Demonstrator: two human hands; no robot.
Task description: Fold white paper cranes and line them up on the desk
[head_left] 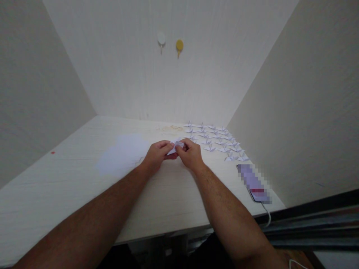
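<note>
A small folded piece of white paper point(171, 150) is held between my two hands, above the middle of the pale table. My left hand point(157, 155) pinches its left side, thumb on top and fingers beneath. On the other side my right hand point(191, 154) grips the paper, its thumb pressed on the near face. My fingers hide part of the folds. Rows of white paper cranes point(209, 142) stand on the table just beyond and to the right of my right hand.
A phone point(254, 185) with a blurred screen and a white cable point(269, 218) lies near the right wall. Pale sheets or a bright patch point(123, 151) show left of my hands. Two hooks, one white point(161, 39) and one yellow point(179, 45), are on the back wall.
</note>
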